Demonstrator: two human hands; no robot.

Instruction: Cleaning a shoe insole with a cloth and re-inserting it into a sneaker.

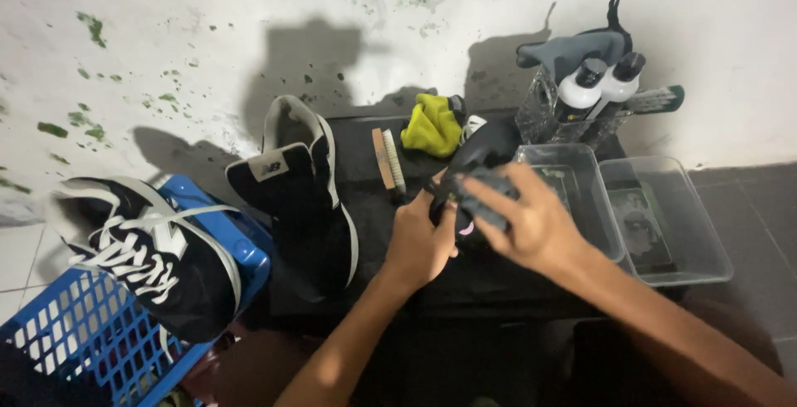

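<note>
My left hand (pixel 419 241) grips a dark insole (pixel 481 148) over the black mat (pixel 365 149). My right hand (pixel 531 220) presses a grey cloth (pixel 486 195) against it, fingers closed on the cloth, beside two clear tubs (pixel 664 266).

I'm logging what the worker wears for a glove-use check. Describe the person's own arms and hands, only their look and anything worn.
Both arms are bare as far as the head view shows: no sleeves in the frame. The left hand and right hand are bare too, with no gloves. No rings, watch or wristband can be seen on the visible sides, and no markings either. Light falls brighter along the left forearm.
</note>
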